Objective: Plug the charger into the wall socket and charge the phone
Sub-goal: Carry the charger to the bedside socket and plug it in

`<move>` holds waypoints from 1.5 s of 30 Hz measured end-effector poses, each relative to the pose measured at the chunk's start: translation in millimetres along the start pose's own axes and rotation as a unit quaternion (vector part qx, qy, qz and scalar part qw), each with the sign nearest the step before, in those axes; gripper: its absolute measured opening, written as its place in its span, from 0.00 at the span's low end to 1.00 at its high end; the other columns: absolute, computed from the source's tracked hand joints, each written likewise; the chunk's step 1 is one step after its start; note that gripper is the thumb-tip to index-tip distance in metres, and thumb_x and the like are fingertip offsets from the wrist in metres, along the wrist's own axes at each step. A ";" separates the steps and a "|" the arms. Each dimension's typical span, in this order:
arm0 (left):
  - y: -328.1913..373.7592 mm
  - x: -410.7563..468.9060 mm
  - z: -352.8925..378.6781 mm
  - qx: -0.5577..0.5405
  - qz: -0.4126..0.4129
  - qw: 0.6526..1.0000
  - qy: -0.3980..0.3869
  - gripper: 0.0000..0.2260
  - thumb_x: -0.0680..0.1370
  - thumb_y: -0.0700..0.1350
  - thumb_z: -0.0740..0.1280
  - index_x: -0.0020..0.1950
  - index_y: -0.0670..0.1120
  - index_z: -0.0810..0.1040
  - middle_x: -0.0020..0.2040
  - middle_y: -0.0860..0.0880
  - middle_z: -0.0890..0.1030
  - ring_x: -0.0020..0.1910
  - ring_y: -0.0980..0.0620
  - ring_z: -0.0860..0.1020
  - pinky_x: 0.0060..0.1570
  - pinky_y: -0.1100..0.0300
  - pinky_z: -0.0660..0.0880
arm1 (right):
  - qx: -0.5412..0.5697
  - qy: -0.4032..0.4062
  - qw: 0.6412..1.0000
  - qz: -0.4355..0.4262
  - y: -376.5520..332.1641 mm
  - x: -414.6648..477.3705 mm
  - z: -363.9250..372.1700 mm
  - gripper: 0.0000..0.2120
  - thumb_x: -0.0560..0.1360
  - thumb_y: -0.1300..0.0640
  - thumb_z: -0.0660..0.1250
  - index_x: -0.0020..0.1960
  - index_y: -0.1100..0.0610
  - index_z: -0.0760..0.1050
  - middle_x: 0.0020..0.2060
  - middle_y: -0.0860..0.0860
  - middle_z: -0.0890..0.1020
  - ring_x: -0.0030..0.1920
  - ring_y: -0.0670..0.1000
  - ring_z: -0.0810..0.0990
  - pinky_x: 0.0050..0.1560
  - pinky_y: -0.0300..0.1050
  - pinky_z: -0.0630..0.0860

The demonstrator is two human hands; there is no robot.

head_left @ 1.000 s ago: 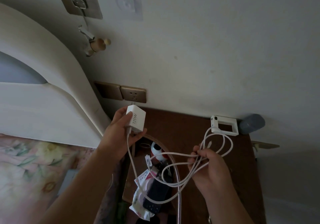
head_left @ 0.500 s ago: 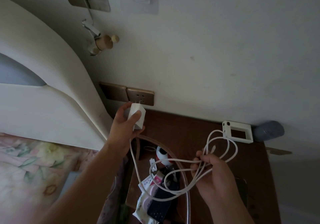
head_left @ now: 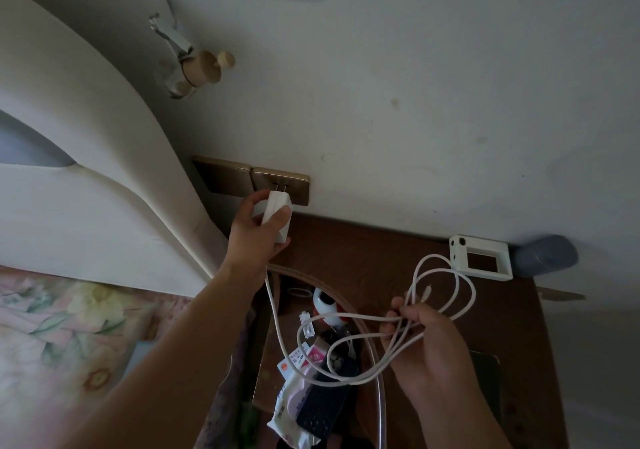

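Observation:
My left hand (head_left: 254,237) grips the white charger block (head_left: 277,211) and holds it against the brass wall socket (head_left: 292,187); its two prongs sit at the socket's slots, still partly visible. A white cable (head_left: 277,313) runs down from the charger and loops across to my right hand (head_left: 426,348), which is closed on the bundled coils. The cable's free plug end (head_left: 427,291) sticks up among the loops. A dark flat phone (head_left: 486,379) lies on the brown nightstand (head_left: 374,251), mostly hidden behind my right hand.
A brass switch plate (head_left: 221,178) sits left of the socket, next to the padded cream headboard (head_left: 86,157). A white frame-like case (head_left: 481,256) and a grey cylinder (head_left: 545,254) rest at the wall. An open compartment holds a wipes pack (head_left: 291,403), a remote and small items.
My left hand has lifted the charger from in front of the nightstand up to the socket, bringing the prongs to its slots. My right hand keeps holding the cable coils.

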State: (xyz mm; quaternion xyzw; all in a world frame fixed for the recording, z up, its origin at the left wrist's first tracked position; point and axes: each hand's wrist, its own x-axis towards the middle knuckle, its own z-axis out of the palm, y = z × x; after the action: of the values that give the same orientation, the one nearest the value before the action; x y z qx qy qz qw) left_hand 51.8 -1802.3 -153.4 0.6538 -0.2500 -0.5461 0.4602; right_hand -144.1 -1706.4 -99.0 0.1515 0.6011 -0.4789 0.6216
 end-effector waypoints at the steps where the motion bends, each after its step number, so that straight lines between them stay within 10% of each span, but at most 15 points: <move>1: -1.1 0.9 0.0 0.001 0.002 1.000 -0.002 0.15 0.75 0.44 0.71 0.57 0.61 0.74 0.67 0.46 0.66 0.62 0.42 0.72 0.41 0.56 0.81 | 0.002 0.000 1.000 0.000 -0.1 0.4 0.1 0.11 0.72 0.69 0.60 0.51 0.60 0.76 0.42 0.56 0.80 0.38 0.51 0.76 0.39 0.45 0.73; 24: -8.4 8.2 -3.9 0.035 0.062 0.997 0.019 0.16 0.75 0.45 0.70 0.59 0.61 0.72 0.51 0.62 0.70 0.50 0.54 0.74 0.40 0.57 0.81 | -0.003 -0.005 1.000 -0.004 6.6 9.5 4.7 0.10 0.72 0.69 0.61 0.49 0.60 0.75 0.41 0.55 0.80 0.38 0.50 0.77 0.38 0.44 0.73; 45: -2.0 4.8 14.6 0.023 0.046 0.996 0.078 0.18 0.74 0.49 0.71 0.62 0.53 0.71 0.51 0.57 0.71 0.48 0.55 0.75 0.46 0.53 0.82 | 0.002 0.005 1.000 0.000 11.8 12.6 4.7 0.10 0.73 0.69 0.61 0.51 0.61 0.75 0.43 0.56 0.80 0.39 0.50 0.77 0.39 0.44 0.73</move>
State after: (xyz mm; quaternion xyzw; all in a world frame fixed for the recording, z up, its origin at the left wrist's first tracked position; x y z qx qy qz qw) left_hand 39.0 -1810.1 -157.1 0.6926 -0.2552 -0.4661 0.4878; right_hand -134.4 -1709.3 -113.7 0.1556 0.6029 -0.4794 0.6184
